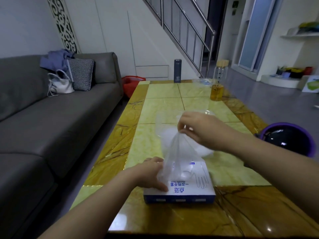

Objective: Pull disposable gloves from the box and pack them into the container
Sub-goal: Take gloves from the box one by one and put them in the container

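One blue-and-white glove box point(183, 188) lies flat near the front edge of the yellow-tiled table point(160, 104). A single clear plastic glove point(177, 152) rises out of its top opening, its lower end still inside the box. The left hand point(151, 173) lies on the box's left side with fingers and thumb stretched out, pressing it down and gripping nothing. The right hand point(198, 130) is higher up and pinches the glove's top end between thumb and fingertips.

Just behind the box stands one transparent container point(207, 150). Whitish crumpled film shows inside it, but how many gloves that makes cannot be told.

A purple bucket point(307, 144) sits off the table's right edge. At the far end stand an amber jar point(216, 91), a tall glass jar with a wooden lid point(221, 70) and a dark flask point(177, 70). A grey sofa point(51, 118) runs along the left.
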A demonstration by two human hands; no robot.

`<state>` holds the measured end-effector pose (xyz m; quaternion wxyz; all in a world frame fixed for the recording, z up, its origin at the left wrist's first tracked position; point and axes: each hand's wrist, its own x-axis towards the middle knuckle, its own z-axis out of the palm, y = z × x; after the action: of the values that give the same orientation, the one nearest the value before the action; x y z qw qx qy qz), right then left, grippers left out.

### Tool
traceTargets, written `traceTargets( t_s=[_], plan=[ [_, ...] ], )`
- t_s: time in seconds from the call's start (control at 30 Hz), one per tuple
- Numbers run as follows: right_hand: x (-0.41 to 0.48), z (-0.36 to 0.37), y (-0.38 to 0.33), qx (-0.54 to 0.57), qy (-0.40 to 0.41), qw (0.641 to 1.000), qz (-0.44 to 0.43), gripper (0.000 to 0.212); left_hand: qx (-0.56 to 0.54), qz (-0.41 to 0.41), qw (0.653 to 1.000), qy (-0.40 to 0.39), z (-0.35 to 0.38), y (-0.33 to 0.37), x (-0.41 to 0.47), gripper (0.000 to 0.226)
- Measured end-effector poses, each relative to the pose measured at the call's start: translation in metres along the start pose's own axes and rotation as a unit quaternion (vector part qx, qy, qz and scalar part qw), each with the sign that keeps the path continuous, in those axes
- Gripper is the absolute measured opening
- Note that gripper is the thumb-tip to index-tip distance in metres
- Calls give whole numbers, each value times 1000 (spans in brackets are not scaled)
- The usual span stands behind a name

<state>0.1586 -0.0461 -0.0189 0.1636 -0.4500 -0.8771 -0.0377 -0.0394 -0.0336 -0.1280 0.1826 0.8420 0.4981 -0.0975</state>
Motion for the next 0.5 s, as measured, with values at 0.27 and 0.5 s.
traceTargets(
  t_s=[0.27,0.5],
  plan=[
    [-6,-29,23,52,37,997,42,8,-438,89,894,-40,-48,6,-31,56],
    [-16,-20,20,75,42,996,34,5,-671,126,730,-18,-70,19,-54,94]
  ],
)
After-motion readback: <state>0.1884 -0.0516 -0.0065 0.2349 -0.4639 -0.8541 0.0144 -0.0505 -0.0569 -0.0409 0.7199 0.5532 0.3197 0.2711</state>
